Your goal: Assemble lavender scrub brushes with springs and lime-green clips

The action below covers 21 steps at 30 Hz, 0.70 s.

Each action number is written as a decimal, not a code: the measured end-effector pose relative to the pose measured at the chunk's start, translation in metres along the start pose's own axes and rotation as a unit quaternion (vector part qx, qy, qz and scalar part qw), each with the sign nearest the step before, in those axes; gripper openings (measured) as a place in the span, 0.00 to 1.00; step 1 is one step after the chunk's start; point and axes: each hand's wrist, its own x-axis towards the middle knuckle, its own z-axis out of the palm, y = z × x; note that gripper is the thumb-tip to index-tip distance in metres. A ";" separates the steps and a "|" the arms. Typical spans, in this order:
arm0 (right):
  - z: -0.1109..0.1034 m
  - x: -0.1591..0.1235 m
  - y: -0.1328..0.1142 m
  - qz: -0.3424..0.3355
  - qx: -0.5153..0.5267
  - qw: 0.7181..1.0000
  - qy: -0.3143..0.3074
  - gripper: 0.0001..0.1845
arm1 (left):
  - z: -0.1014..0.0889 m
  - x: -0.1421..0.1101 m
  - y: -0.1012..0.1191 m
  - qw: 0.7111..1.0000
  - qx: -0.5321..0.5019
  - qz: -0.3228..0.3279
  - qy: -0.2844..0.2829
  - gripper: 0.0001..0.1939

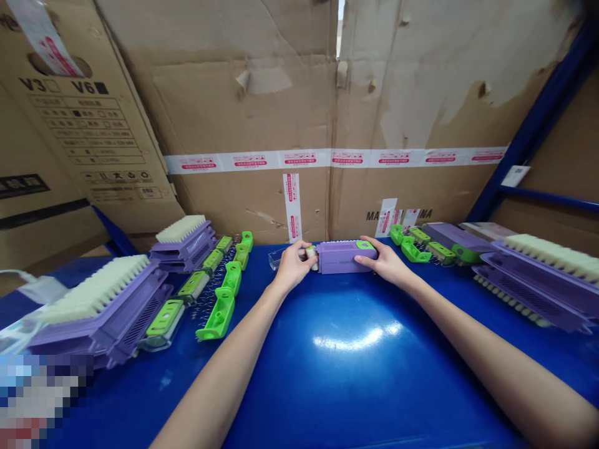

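My right hand point(384, 262) is closed around the right end of a purple brush point(340, 258), which lies sideways at the back of the blue table. The brush has a green patch at its right end and a row of pale bristles along its far edge. At its left end my left hand point(294, 267) is closed, its fingers pinching a small cream-and-green piece point(311, 251) against or just beside the brush. Fingers partly hide how the two parts meet. A clear plastic part point(275, 258) shows to the left of my left hand.
On the left stand purple housings point(98, 324) with cream bristles, green-topped clear parts point(163, 324), wire-bristled strips and green end pieces point(219, 312). Similar green pieces point(415, 249) and purple brush parts point(547, 280) lie right. Cardboard point(253, 112) walls the back; a blue frame point(524, 118) rises right.
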 end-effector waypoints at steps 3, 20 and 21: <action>0.000 -0.001 -0.001 -0.002 -0.004 1.000 -0.004 0.38 | -0.001 -0.001 0.001 1.000 0.010 0.009 -0.011 0.13; -0.001 0.000 -0.001 0.007 -0.020 1.000 0.008 0.37 | 0.002 -0.006 -0.001 0.987 0.127 0.096 0.029 0.16; -0.001 0.000 -0.002 0.007 -0.022 1.000 0.009 0.36 | 0.002 -0.006 -0.002 0.985 0.135 0.105 0.028 0.14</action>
